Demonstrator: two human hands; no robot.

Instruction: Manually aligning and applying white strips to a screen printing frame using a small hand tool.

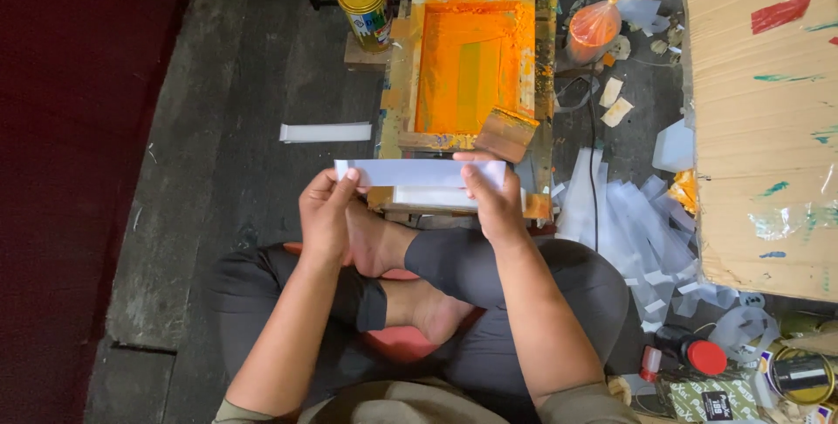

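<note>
I sit cross-legged on the floor and hold a long white paper strip (410,172) flat between both hands. My left hand (326,212) pinches its left end. My right hand (491,197) grips its right part. Under the strip lies a stack of white strips (434,197). Just beyond stands a wooden printing screen frame (394,83) coated in orange ink, with a wooden squeegee (505,133) resting on its near right corner.
A yellow ink can (367,8) stands left of the frame. One white strip (325,132) lies on the dark floor to the left. A pile of clear strips (624,214), a cardboard sheet (759,127), an orange bag (593,29) and a red-capped bottle (694,354) are on the right.
</note>
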